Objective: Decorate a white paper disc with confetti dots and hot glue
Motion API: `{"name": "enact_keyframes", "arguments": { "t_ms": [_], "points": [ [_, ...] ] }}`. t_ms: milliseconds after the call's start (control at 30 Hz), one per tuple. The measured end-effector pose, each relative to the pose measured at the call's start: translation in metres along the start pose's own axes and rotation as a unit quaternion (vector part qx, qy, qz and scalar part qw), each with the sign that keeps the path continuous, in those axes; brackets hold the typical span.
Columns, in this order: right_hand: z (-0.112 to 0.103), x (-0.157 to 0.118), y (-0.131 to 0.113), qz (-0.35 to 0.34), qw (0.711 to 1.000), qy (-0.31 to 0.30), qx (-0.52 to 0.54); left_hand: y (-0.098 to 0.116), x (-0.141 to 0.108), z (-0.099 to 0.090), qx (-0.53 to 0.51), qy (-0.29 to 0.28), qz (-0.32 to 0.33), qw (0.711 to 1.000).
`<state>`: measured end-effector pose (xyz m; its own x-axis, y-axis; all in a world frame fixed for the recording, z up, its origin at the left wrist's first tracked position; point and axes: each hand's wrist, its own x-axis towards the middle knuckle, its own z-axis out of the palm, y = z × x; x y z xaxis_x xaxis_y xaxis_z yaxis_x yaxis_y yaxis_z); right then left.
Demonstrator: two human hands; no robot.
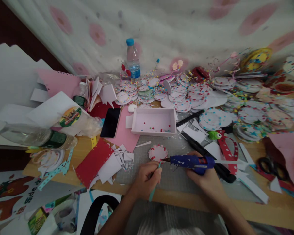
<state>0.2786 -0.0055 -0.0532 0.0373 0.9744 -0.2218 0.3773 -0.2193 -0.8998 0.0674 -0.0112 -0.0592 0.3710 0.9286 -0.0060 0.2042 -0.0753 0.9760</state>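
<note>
Near the front edge of the desk, my left hand [148, 179] is closed on a thin teal stick [153, 192], whose upper end reaches the lower edge of a small round paper disc [157, 153] rimmed with red dots. My right hand [204, 178] is wrapped round a blue glue gun [186, 161] with a white glue stick in its back end. The gun points left, and its dark nozzle is at the disc's lower right edge, close to the tip of the teal stick. Behind the disc stands a shallow white box [154, 132] with a few tiny coloured pieces inside.
Many decorated paper discs [177, 94] are piled along the back, beside a water bottle [133, 62]. A phone [110, 122] and red card [94, 162] lie left. Black cutters, paper strips, a red dotted piece and scissors [273, 168] lie right.
</note>
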Motion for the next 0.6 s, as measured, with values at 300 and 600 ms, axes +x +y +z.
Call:
{"name": "enact_keyframes", "arguments": {
  "t_ms": [300, 600],
  "points": [
    [-0.0001, -0.0002, -0.0015, -0.003, 1.000, 0.001, -0.001, 0.0012, 0.0009, -0.0007, -0.002, 0.001, 0.005, 1.000],
    [0.0009, -0.0010, 0.0027, -0.007, 1.000, 0.005, -0.002, 0.0019, 0.0009, -0.0008, 0.000, 0.002, 0.008, 1.000]
  ]
}}
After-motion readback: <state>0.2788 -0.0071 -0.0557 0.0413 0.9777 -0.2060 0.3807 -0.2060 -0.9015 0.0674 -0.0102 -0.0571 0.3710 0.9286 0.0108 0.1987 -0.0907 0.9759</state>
